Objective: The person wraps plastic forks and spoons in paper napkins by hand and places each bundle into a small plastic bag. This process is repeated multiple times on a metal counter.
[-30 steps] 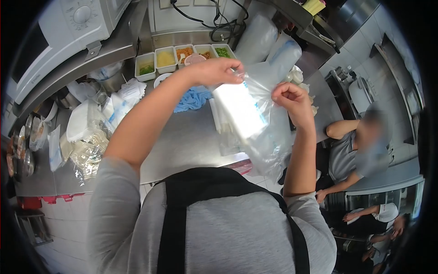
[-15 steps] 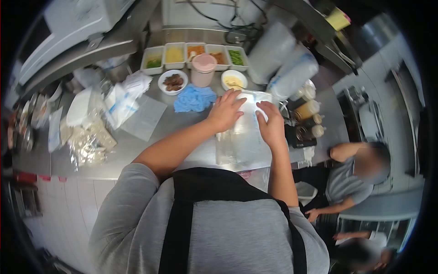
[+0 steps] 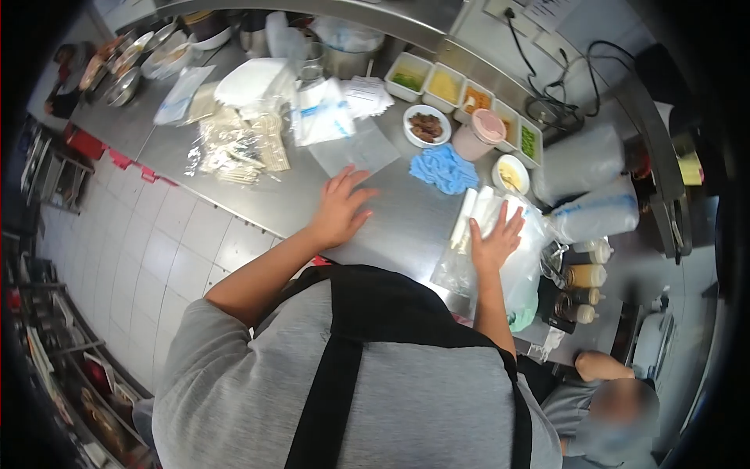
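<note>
My left hand [image 3: 341,207] has its fingers spread and holds nothing. It is over the steel counter, with its fingertips overlapping the near edge of a flat translucent plastic sheet [image 3: 367,152]. My right hand [image 3: 497,242], fingers apart, lies over clear plastic bags [image 3: 522,262] at the counter's right side. White rolls [image 3: 464,219] show beside that hand, by the bags. A crumpled blue cloth [image 3: 444,169] sits just beyond it, near a white bowl [image 3: 512,176] with yellow food and a spoon.
Rectangular tubs [image 3: 445,84] of chopped ingredients line the back, behind a bowl of brown meat [image 3: 427,126] and a pink-lidded container [image 3: 483,134]. Packets of wrapped chopsticks [image 3: 242,144] lie left. Sauce bottles [image 3: 586,275] stand right; a person [image 3: 598,406] is at lower right.
The view has swung left. My left hand has lifted off the plastic bags and moved left towards the plastic sheet. My right hand stays over the bags, where white rolls now show.
</note>
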Demonstrator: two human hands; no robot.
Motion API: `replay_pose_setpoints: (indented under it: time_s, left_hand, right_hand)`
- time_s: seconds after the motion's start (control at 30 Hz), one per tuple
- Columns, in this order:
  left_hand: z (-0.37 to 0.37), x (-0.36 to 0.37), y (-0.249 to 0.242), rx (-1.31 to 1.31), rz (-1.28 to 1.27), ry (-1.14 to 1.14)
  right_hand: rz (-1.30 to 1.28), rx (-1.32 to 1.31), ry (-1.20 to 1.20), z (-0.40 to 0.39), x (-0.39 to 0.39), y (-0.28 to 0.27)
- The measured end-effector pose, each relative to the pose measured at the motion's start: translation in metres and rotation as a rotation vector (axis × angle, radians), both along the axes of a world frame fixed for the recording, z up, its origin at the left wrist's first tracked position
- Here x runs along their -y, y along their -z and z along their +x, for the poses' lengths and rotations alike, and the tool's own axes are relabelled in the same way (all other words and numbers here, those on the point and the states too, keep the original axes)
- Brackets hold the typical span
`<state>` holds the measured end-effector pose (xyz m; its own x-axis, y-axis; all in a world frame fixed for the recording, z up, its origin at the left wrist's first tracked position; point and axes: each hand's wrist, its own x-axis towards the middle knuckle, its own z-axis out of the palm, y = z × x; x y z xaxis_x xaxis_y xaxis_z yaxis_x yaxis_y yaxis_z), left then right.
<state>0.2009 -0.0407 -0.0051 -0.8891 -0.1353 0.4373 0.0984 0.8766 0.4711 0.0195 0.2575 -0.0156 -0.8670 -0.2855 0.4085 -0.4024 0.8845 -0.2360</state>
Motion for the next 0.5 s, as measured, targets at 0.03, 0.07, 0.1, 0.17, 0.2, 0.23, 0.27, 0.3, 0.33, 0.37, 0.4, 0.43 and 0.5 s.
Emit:
replay_pose_setpoints:
  time_s: [0.03,0.07,0.1,0.17,0.2,0.23,0.27,0.3,0.33,0.37,0.4,0.43,0.5]
  left_hand:
    - [0.012,0.01,0.002,0.005,0.008,-0.039]
    - [0.022,0.02,0.002,-0.027,0.013,-0.088]
    - [0.032,0.03,0.001,-0.061,0.019,-0.135]
    - [0.05,0.054,0.0,-0.106,0.006,-0.207]
    - [0.059,0.068,0.0,-0.116,-0.013,-0.233]
    - [0.067,0.081,0.0,-0.125,-0.031,-0.259]
    - [0.074,0.093,-0.003,-0.111,-0.091,-0.313]
    - [0.079,0.105,-0.009,-0.095,-0.151,-0.365]
    - [0.083,0.118,-0.012,-0.08,-0.211,-0.415]
    - [0.086,0.131,-0.012,-0.08,-0.234,-0.453]
    - [0.086,0.14,-0.014,-0.076,-0.27,-0.453]
    - [0.086,0.148,-0.016,-0.072,-0.304,-0.452]
    - [0.082,0.162,-0.017,-0.059,-0.376,-0.428]
  right_hand:
    - [0.008,-0.002,0.011,-0.001,0.002,-0.001]
    - [0.001,0.018,0.0,-0.002,0.001,0.0]
    - [-0.005,0.035,-0.01,-0.004,0.0,-0.001]
    - [0.0,0.101,-0.031,-0.006,-0.004,-0.011]
    - [-0.106,0.182,-0.115,-0.02,-0.016,-0.014]
    - [-0.212,0.263,-0.198,-0.039,-0.033,-0.017]
    - [-0.316,0.346,-0.279,-0.048,-0.04,-0.019]
    - [-0.295,0.286,-0.2,-0.034,-0.033,-0.04]
    - [-0.275,0.224,-0.12,-0.015,-0.021,-0.078]
    - [-0.172,0.048,-0.111,-0.006,-0.013,-0.1]
    - [-0.192,-0.152,-0.11,0.006,0.002,-0.115]
    - [-0.249,-0.115,-0.151,0.012,0.015,-0.125]
    - [-0.421,0.046,-0.275,0.023,0.052,-0.125]
